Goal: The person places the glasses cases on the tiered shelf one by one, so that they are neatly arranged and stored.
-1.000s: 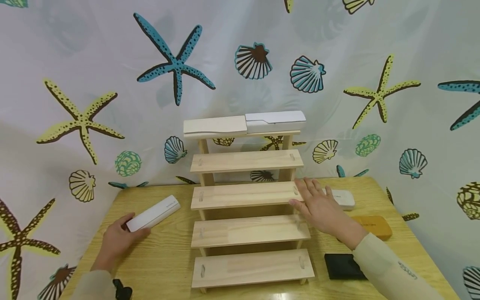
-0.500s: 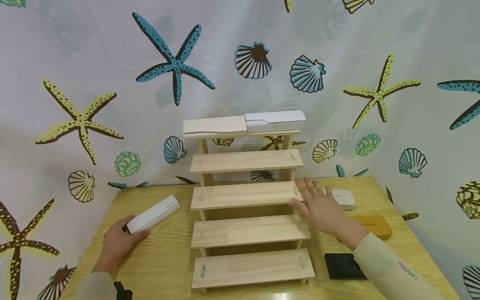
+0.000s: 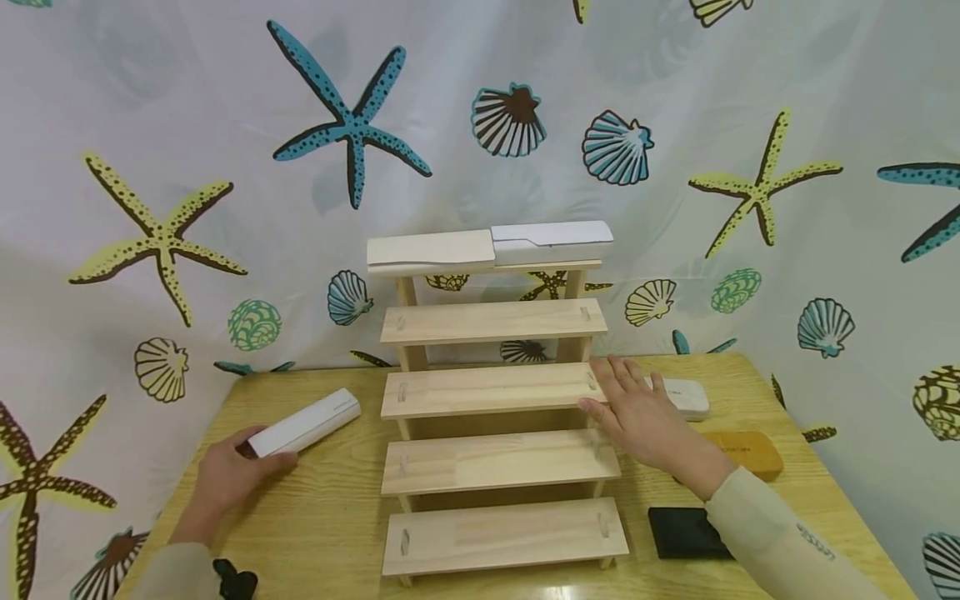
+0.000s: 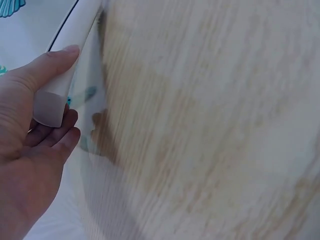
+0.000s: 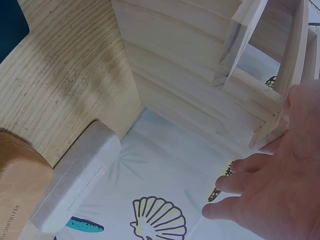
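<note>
My left hand (image 3: 228, 477) grips the near end of a long white glasses case (image 3: 306, 423) at the left of the stand. In the left wrist view, the thumb lies along one side of the white case (image 4: 62, 80) and the fingertips are at its other side. A stepped wooden stand (image 3: 495, 390) occupies the middle of the table. My right hand (image 3: 643, 410) rests with fairly straight fingers on the right end of its middle shelf. From the right wrist view, the hand (image 5: 280, 185) is at the shelf's end, its lower fingers spread.
Two white flap-topped cases (image 3: 431, 250) lie side by side on the top shelf. Right of the stand are a pale case (image 3: 686, 398), an orange-brown case (image 3: 746, 454) and a black case (image 3: 684, 533). A patterned curtain (image 3: 450, 125) hangs behind the table.
My left hand has shifted slightly left and up, and the white glasses case in it has turned a little. The right hand stays on the shelf.
</note>
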Motion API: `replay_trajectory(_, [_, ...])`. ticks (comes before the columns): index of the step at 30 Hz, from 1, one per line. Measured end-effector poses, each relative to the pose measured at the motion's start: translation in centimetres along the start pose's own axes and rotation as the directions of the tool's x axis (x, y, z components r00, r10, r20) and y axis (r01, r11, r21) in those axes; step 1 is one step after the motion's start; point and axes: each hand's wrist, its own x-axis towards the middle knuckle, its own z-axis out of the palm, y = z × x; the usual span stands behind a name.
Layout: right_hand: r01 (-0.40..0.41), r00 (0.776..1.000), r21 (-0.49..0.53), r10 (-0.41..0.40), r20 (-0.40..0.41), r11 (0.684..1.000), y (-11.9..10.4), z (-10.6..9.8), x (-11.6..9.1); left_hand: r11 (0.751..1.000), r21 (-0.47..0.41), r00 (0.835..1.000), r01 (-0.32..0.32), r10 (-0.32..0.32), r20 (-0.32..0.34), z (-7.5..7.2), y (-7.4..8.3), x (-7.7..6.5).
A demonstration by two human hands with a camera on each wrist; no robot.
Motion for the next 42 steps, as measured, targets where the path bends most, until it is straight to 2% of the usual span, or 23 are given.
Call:
replay_trajectory(5, [0.004,1.000,0.000,-0.004,0.001,1.000,0.0,0.0,0.1,0.999,-0.033,1.000,0.014,-0.015,-0.018,-1.2,0.0,-0.2])
replay_trajectory(12, [-0.005,1.000,0.000,0.005,0.002,1.000,-0.1,-0.3,-0.1,0.995,-0.063,0.997,-0.072,0.069,-0.037,-3.3,0.9,-0.6])
replay_trajectory(19, [-0.003,1.000,-0.003,0.003,0.004,1.000,0.0,-0.3,0.0,0.987,-0.097,0.991,-0.130,0.129,-0.022,-6.1,3.5,-1.3])
replay_trajectory(28, [-0.002,1.000,-0.002,0.002,0.008,1.000,0.0,-0.1,0.1,0.965,-0.112,0.972,-0.236,0.234,-0.039,-9.0,6.7,-1.8])
replay_trajectory(34, [-0.003,1.000,0.002,0.003,0.005,1.000,0.0,0.0,0.1,0.955,-0.134,0.965,-0.263,0.260,-0.044,-10.3,9.1,-2.3])
replay_trajectory(38, [-0.005,1.000,0.005,0.005,0.005,1.000,0.0,0.1,0.1,0.953,-0.138,0.963,-0.269,0.267,-0.034,-10.8,10.4,-2.7])
replay_trajectory(42, [0.000,1.000,0.007,0.000,-0.002,1.000,0.0,0.1,0.1,0.941,-0.157,0.954,-0.299,0.296,-0.040,-11.2,11.5,-2.6])
